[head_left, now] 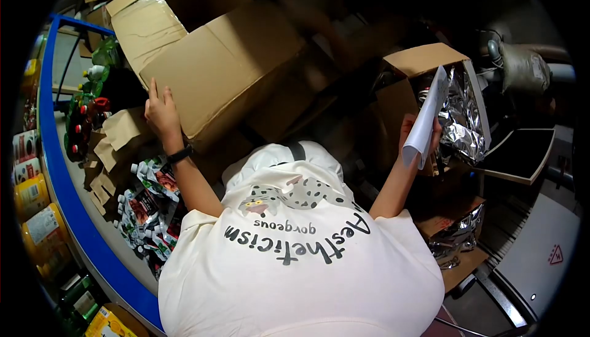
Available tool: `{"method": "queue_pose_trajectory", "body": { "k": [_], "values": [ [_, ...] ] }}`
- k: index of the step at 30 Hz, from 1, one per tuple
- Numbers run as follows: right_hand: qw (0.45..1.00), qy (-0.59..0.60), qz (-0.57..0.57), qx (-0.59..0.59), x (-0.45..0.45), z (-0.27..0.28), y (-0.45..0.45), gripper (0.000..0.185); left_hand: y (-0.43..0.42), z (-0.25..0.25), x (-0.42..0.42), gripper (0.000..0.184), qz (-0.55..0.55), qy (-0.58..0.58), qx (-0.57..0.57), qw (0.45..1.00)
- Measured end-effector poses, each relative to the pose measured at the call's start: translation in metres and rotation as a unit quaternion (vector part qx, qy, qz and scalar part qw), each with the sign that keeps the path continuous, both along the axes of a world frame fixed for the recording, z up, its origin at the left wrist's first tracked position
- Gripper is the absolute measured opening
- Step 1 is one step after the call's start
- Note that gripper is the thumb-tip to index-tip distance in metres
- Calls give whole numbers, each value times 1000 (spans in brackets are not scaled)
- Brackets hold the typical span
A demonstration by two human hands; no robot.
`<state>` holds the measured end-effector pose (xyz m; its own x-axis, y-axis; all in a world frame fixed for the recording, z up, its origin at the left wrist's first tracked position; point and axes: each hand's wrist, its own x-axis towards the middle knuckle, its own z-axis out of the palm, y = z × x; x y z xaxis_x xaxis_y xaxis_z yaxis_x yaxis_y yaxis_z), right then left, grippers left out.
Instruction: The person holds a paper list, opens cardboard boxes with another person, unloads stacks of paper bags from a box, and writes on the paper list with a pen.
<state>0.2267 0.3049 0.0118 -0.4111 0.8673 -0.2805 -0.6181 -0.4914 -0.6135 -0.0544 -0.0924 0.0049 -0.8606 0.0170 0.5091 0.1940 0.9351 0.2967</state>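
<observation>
A large brown cardboard box [209, 66] is tilted in front of me at the upper left, with its open top facing away. My left hand [163, 112] rests against its near left corner, fingers stretched out along the cardboard; the thumb is hard to see. At the right, my right hand [435, 135] grips a curled white sheet of paper [424, 122], which hides part of the fingers. Just behind that paper stands an open carton [427, 59] lined with crinkled silver foil [461, 109].
A blue-edged frame [55, 134] curves along my left. Inside it lie printed spouted pouches [147, 205], torn cardboard pieces [123, 131] and bottles with red caps [80, 125]. Yellow-labelled containers [46, 232] line the far left. A second foil-filled carton [458, 232] and a machine panel [534, 257] are at right.
</observation>
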Motion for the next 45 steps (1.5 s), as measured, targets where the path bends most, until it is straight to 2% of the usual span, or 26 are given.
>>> {"method": "queue_pose_trajectory", "body": {
  "k": [3, 6, 9, 11, 18, 21, 22, 24, 25, 26, 27, 28, 29, 30, 33, 36, 39, 41, 42, 45],
  "values": [
    [997, 75, 2, -24, 2, -12, 9, 28, 0, 0, 0, 40, -3, 2, 1, 1000],
    [998, 47, 35, -10, 5, -12, 9, 28, 1, 0, 0, 40, -4, -2, 3, 1000],
    [989, 114, 75, -51, 12, -12, 11, 22, 1, 1, 1, 40, 2, -7, 0, 1000],
    [991, 96, 83, -31, 14, -14, 13, 21, 1, 1, 1, 40, 0, -2, -2, 1000],
    [988, 148, 29, -40, 14, -36, 21, 27, -5, -8, -4, 40, -9, -3, 11, 1000],
    [991, 120, 25, -47, 14, -40, 22, 30, 0, -3, 0, 40, 4, -8, 8, 1000],
    [993, 113, 11, -33, 6, -29, 16, 37, 2, 1, 2, 40, 13, -8, 3, 1000],
    [998, 41, -5, -48, -3, 2, -4, 28, 1, 0, 1, 40, 18, -29, 17, 999],
    [977, -4, 211, 27, 9, 1, 5, 34, 2, 4, 4, 41, 16, -32, 25, 999],
    [986, -69, 150, 32, 10, -12, 1, 43, 4, 7, 6, 43, 13, -34, 33, 999],
    [984, -73, 162, 31, -1, -5, -10, 46, 5, 5, 5, 46, 13, 11, 35, 999],
    [981, -77, 173, 31, -9, -2, -18, 50, 13, 12, 11, 48, 64, -34, 83, 994],
    [979, -155, 128, 33, -18, -13, -21, 53, 13, 16, 14, 47, 69, -46, 99, 992],
    [982, -98, 159, -7, -26, -19, -23, 54, 12, 20, 15, 47, 73, -57, 115, 989],
    [972, -76, 221, -15, -49, -32, -33, 54, 0, 12, 21, 45, 17, -74, 257, 963],
    [964, -65, 258, -8, -71, -37, -41, 52, 8, 20, 28, 38, -11, -47, 244, 969],
    [965, -17, 245, 88, -98, -22, -51, 49, 26, 36, 42, 34, -80, -9, 333, 940],
    [954, 57, 257, 140, -117, -26, -48, 48, 29, 42, 49, 32, -105, -3, 292, 951],
    [961, 27, 237, 138, -126, -12, -54, 51, 28, 44, 54, 31, -119, -2, 271, 955],
    [949, 55, 213, 225, -154, -15, -45, 45, 23, 43, 64, 27, -179, 41, 202, 962]
  ]
}}
